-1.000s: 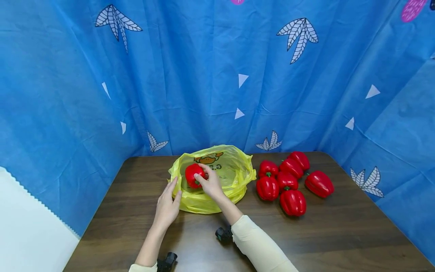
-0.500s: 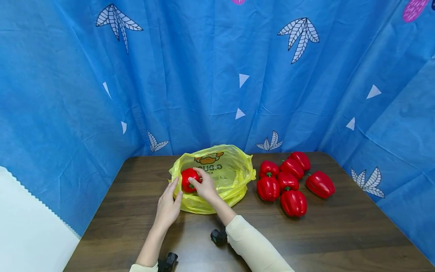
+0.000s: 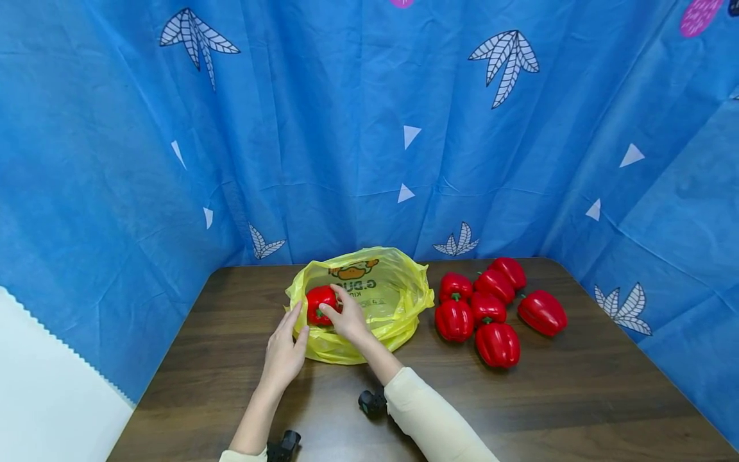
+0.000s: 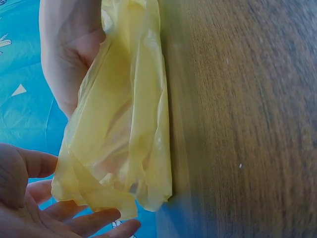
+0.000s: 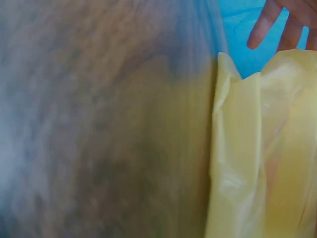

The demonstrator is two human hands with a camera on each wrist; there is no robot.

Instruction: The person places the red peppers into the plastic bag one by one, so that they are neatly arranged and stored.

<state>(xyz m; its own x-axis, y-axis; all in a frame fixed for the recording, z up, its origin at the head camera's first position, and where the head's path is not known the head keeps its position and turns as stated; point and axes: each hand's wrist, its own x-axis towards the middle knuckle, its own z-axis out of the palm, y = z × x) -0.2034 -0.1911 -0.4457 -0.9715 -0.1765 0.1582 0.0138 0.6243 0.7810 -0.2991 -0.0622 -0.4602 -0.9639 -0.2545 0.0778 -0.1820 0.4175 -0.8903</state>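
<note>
Versus 1 s ago: right hand [image 3: 350, 319] and pepper [image 3: 321, 303] are sitting further left in the head frame, exposing more of the duck print inside the yellow bag [image 3: 398, 292]. Versus 0.5 s ago: both are barely shifting. Left hand [image 3: 284, 354] is keeping its spot at the bag's left edge.

Pepper is lying inside the bag, left of center in the opening, just left of the right hand. Right thumb and fingers are standing apart, touching the pepper's right end; can't tell if they're actually gripping, and the right wrist view isn't showing the contact. Left hand is lying below-left of the pepper, bag wall running between them. Its fingers are extending fairly straight and spread, resting against the outside of the bag; not clamping on anything.

Seven other peppers [image 3: 489, 308] are lying right of the bag on the brown surface [image 3: 577, 391], six bunching together, one sitting slightly apart at far right. Blue curtain [image 3: 358, 128] is filling the upper frame.
</note>
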